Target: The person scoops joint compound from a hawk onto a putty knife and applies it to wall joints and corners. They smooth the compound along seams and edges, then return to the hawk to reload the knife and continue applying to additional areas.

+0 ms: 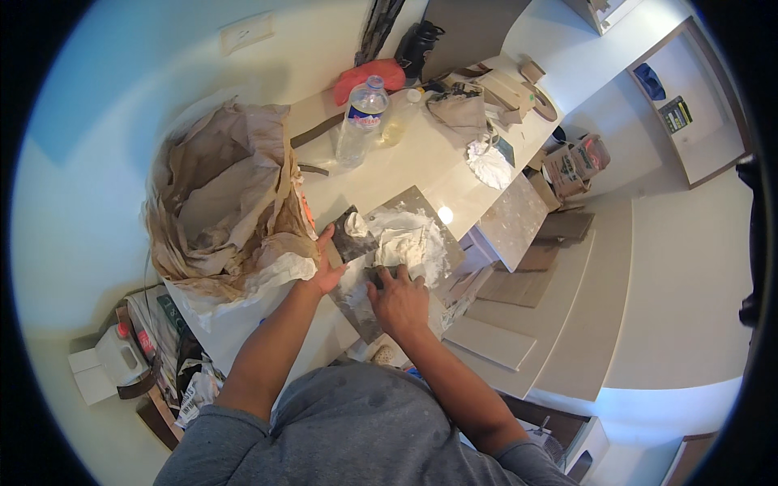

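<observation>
My left hand (pixel 326 267) grips a dark flat blade (pixel 353 243) with a dollop of white paste on it. My right hand (pixel 399 304) has its curved fingertips on a second dark flat piece (pixel 377 278), pressed at the lower edge of a pile of white paste (pixel 403 247); the fingers partly hide this piece. Beneath both hands lies a grey board (pixel 414 195) smeared with white powder and paste. Just left of my left hand stands a large crumpled brown paper sack (pixel 211 186), torn open, its edge whitish near my wrist.
Along the pale counter (pixel 316 190) stand water bottles (pixel 356 134), a red bundle (pixel 369 81), a black flask (pixel 415 53) and crumpled bags (pixel 486 162). At right are stacked panels (pixel 559 228) and cardboard boxes (pixel 571 170). A white jug (pixel 117 356) sits among clutter at lower left.
</observation>
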`<state>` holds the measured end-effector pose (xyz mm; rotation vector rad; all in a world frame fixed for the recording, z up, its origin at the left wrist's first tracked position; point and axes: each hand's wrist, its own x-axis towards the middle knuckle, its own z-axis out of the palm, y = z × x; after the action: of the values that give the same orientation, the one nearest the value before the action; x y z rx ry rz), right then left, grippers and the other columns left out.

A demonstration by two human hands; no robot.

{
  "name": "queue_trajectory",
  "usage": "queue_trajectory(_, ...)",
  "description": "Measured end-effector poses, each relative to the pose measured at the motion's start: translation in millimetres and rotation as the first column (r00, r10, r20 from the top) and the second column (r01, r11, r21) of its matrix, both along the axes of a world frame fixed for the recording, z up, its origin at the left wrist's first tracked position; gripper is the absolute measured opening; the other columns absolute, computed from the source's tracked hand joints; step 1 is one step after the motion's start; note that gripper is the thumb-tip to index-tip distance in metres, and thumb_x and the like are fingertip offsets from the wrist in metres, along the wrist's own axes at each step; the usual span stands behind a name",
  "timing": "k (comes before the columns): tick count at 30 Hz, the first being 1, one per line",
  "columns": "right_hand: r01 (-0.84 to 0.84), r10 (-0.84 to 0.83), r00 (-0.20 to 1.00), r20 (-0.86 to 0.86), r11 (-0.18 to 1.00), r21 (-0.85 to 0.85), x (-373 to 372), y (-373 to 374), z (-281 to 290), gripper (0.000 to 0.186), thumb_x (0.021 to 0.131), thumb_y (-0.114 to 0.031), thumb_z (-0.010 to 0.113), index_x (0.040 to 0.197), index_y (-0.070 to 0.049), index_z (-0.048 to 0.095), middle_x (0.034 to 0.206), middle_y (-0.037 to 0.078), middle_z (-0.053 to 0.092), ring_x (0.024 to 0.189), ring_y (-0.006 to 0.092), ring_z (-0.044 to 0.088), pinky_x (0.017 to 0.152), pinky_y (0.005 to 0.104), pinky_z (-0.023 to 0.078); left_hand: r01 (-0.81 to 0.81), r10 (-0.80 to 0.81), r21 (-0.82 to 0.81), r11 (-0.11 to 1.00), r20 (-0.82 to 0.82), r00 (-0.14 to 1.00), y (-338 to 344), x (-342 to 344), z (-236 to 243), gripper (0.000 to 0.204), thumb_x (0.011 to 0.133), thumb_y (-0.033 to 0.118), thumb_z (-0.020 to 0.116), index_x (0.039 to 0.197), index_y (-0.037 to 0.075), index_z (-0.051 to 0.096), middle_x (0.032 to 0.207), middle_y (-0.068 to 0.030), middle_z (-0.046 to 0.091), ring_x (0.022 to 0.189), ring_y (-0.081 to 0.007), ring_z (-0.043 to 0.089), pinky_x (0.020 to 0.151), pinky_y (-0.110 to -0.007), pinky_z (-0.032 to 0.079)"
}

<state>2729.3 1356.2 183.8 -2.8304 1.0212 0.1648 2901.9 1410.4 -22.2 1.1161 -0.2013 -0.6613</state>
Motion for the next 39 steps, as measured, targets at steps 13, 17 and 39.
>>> queue_trajectory(13, -0.113, 0.148, 0.966, -0.211, 0.979, 0.173, -25.8, -17.8, 36.2, 0.043, 0.101, -0.047, 0.057, 0.115, -0.011, 0.075, 0.113, 0.02, 0.07, 0.1, 0.042, 0.071, 0.087, 0.0507, 0.057, -0.039, -0.089, -0.22, 0.975, -0.543, 0.835, -10.3, -0.6, 14.1, 0.05, 0.094, 0.041, 0.073, 0.138, 0.02, 0.06, 0.136, 0.0007, 0.065, 0.129, -0.0218, 0.059, 0.11, -0.047, 0.045)
queue_trajectory(17, -0.095, 0.097, 0.995, -0.003, 0.984, 0.15, -6.0, -48.0, 33.5, 0.042, 0.102, -0.045, 0.058, 0.106, -0.006, 0.074, 0.094, 0.024, 0.073, 0.086, 0.0406, 0.073, 0.078, 0.0509, 0.057, -0.071, -0.114, -0.266, 0.961, -0.619, 0.777, -8.5, 3.2, 17.5, 0.051, 0.095, 0.039, 0.073, 0.14, 0.02, 0.058, 0.136, -0.0006, 0.065, 0.129, -0.0225, 0.06, 0.111, -0.048, 0.045)
queue_trajectory(39, -0.438, 0.282, 0.561, 0.778, 0.899, -0.01, -50.6, -58.0, 87.5, 0.069, 0.071, 0.019, 0.063, 0.131, -0.014, 0.069, 0.139, 0.015, 0.064, 0.128, 0.0373, 0.063, 0.106, 0.0424, 0.053, 0.242, -0.477, -0.428, 0.871, -0.621, 0.622, 1.3, -67.6, 234.5, 0.026, 0.102, 0.04, 0.064, 0.123, 0.025, 0.068, 0.115, 0.0064, 0.07, 0.105, -0.0106, 0.066, 0.077, -0.03, 0.05)
